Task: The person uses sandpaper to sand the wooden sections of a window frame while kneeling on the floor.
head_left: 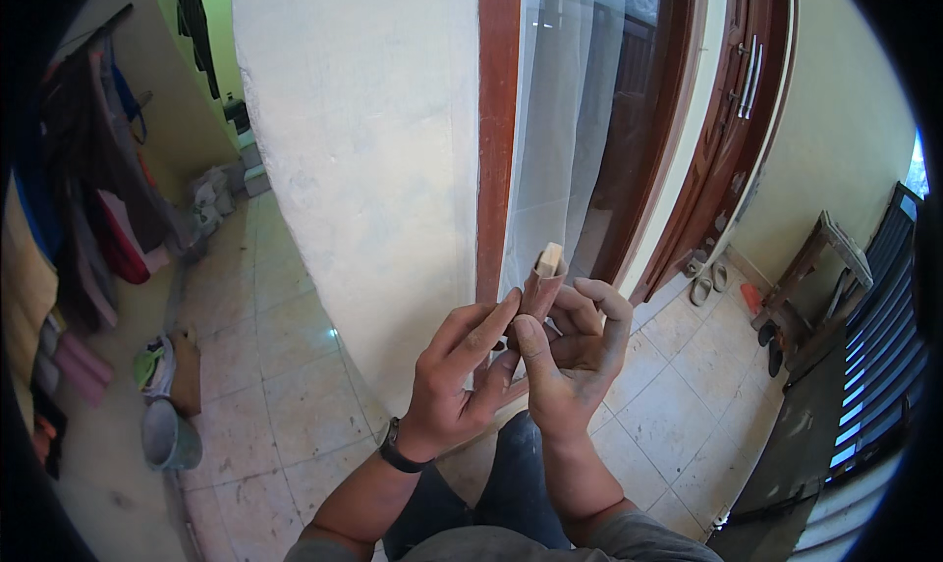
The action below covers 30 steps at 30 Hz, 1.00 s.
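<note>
Sandpaper (539, 305), apparently, already wraps a wooden strip (552, 255) — left hand (454, 365) gripping its near side, right hand (564, 370) pinching it — while the tip beyond both hands is uncovered.

The tiled floor (678, 405) bears 1 bucket (171, 436), 1 brown box (186, 377) and pale sandals (701, 291).

My camera sits on my head and looks down and forward. It sees my left grip (455, 373) and my right grip (572, 370) up close, with the floor (678, 405) and the door (727, 154) farther off, in one wide, round view.
</note>
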Motion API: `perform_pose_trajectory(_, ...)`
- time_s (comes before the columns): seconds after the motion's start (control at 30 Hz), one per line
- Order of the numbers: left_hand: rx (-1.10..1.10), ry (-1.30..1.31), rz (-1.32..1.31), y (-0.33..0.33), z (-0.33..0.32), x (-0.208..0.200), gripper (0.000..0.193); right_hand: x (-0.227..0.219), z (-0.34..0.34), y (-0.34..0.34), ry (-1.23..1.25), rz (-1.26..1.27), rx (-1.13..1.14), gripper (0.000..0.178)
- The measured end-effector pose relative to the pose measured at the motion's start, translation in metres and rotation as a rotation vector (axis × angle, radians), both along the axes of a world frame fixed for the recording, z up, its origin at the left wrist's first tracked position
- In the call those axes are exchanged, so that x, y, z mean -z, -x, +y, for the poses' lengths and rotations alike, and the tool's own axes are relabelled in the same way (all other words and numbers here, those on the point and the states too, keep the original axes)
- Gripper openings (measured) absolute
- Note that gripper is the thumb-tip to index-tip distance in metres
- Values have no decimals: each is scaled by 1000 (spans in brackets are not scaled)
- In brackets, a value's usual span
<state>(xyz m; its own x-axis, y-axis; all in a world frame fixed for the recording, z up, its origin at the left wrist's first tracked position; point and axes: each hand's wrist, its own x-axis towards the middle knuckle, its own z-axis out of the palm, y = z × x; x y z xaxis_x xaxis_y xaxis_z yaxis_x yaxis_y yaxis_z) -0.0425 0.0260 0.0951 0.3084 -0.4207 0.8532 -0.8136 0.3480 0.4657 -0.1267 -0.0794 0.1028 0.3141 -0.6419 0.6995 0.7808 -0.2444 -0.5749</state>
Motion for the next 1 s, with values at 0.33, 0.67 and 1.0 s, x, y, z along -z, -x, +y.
perform_pose_trajectory(0.33,44,-5,146,5,2,4,54,2,-8,11,94,164,-45,43)
perform_pose_trajectory(0.67,-49,-41,97,11,-2,18,58,5,-3,16,29,201,40,45)
perform_pose_trajectory(1.0,-100,138,183,5,-2,46,61,20,7,18,32,242,76,47)
